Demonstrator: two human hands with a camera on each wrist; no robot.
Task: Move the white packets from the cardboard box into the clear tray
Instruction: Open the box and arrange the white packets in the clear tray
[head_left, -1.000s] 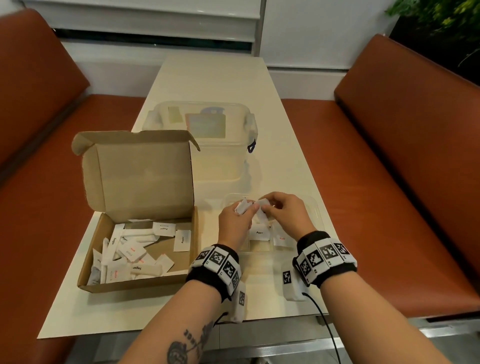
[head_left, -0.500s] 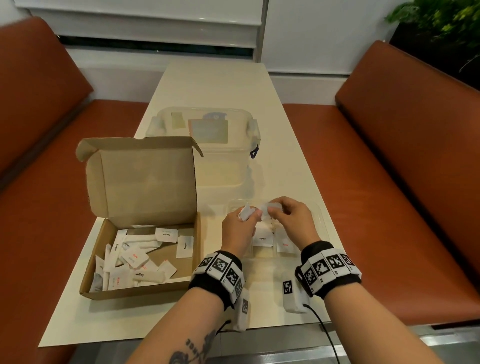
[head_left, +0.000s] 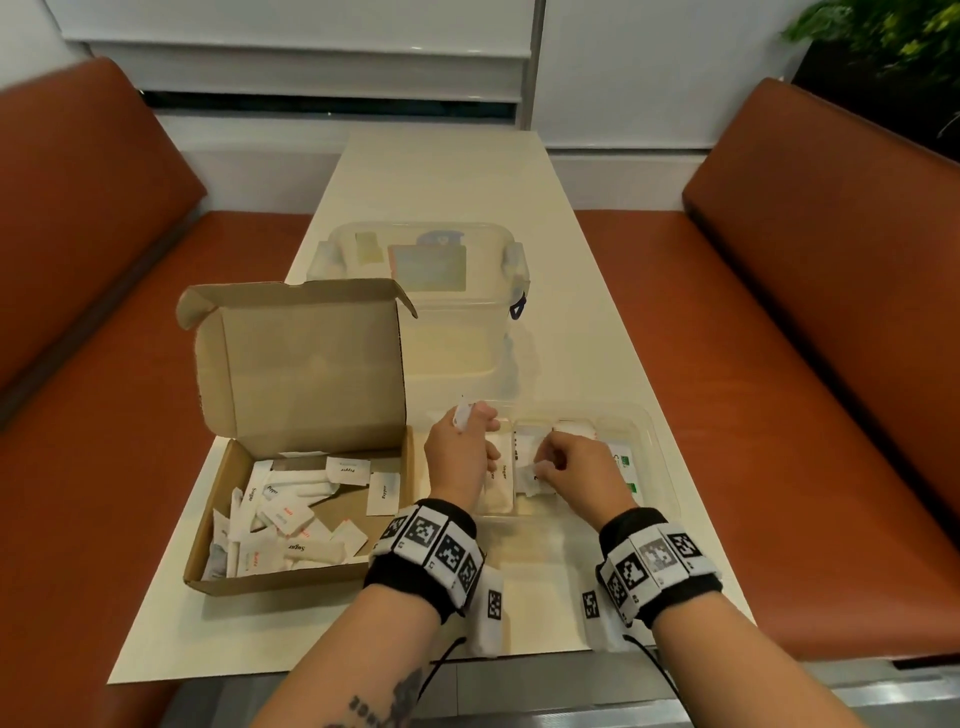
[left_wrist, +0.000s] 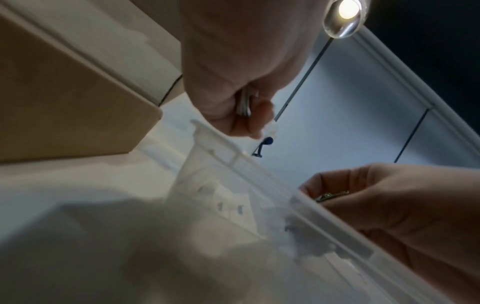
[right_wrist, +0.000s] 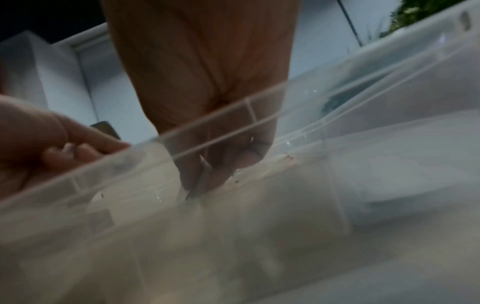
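Note:
The open cardboard box (head_left: 208, 577) sits at the left with several white packets (head_left: 291, 525) inside. To its right lies the clear tray (head_left: 649, 441), its compartments holding a few packets (head_left: 501, 478). My left hand (head_left: 462, 441) hovers over the tray's left end and grips white packets (head_left: 461, 414) that stick up from its curled fingers; the left wrist view shows their edges (left_wrist: 244, 105) in the fist. My right hand (head_left: 566, 467) is down in the tray's middle, pinching one white packet (head_left: 527, 475) between thumb and fingertips (right_wrist: 202, 176).
A clear lidded tub (head_left: 426, 291) stands behind the tray and box on the cream table (head_left: 441, 171). The box's raised lid (head_left: 311, 364) stands up at its far side. Orange bench seats (head_left: 779, 364) flank the table.
My hands have drawn apart. The right hand has dropped with one packet into the tray's middle, while the left stays raised with its packets.

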